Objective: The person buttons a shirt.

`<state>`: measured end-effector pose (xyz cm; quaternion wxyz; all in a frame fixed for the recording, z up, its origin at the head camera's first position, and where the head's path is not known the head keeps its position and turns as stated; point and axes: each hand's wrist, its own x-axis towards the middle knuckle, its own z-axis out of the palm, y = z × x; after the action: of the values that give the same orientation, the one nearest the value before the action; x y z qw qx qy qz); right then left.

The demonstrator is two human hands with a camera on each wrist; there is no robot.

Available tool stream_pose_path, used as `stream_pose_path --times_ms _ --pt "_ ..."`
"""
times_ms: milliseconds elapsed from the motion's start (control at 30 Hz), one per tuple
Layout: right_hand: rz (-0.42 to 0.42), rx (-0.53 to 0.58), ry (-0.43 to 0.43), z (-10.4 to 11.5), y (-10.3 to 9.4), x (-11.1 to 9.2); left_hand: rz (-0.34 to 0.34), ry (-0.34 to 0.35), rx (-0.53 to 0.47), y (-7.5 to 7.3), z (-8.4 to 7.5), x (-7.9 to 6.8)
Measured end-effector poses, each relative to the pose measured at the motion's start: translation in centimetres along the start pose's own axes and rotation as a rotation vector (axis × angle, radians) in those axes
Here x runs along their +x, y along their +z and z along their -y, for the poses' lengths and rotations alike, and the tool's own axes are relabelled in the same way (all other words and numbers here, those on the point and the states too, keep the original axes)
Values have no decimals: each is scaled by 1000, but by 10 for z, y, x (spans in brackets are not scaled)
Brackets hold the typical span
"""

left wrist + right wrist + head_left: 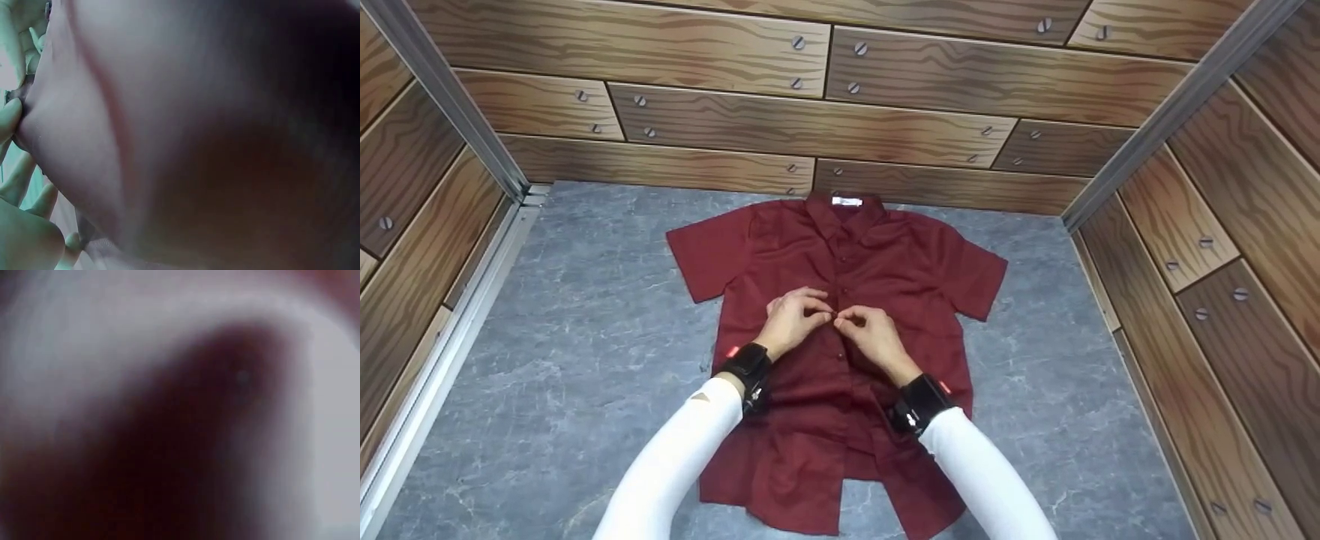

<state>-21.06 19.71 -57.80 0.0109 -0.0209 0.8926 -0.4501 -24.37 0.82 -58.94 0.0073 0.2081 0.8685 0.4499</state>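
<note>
A dark red short-sleeved shirt (787, 251) lies spread front side up, its collar at the far end and its lower front panels apart. At mid-chest on the button placket, my left hand (795, 321) pinches the edge between thumb and index finger. My right hand (874, 336) pinches the placket just beside it, the fingertips of both hands nearly meeting. Small buttons (841, 355) show above and below the hands. In the left wrist view, fingertips (8, 119) grip the edge of the raised cloth (73, 129). Blurred dark cloth fills most of the right wrist view.
The shirt lies on a grey marbled surface (607, 337). Wood-patterned panels (720, 60) wall the back and both sides, with metal rails (442, 97) at the corners. A white label (847, 202) sits inside the collar.
</note>
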Motion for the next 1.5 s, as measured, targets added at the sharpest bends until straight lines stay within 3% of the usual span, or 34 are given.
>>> stream_pose_path --times_ms 233,433,700,1033,1133,1267,1500 --pt "-16 -15 6 6 -6 4 7 -15 48 0 -2 1" --pt "32 -2 36 8 -6 7 13 -21 27 1 -1 1" --pt "61 58 93 8 -4 10 72 -16 -27 -1 -1 0" --pt "82 59 68 5 -6 11 79 -38 -17 0 -4 2" --pt "19 -29 46 3 -9 11 73 -49 -12 0 -4 1" --pt "-53 -268 5 1 -11 10 79 -60 -8 -2 -6 0" --pt "-14 -523 -36 3 -3 7 92 -65 0 -1 -4 0"
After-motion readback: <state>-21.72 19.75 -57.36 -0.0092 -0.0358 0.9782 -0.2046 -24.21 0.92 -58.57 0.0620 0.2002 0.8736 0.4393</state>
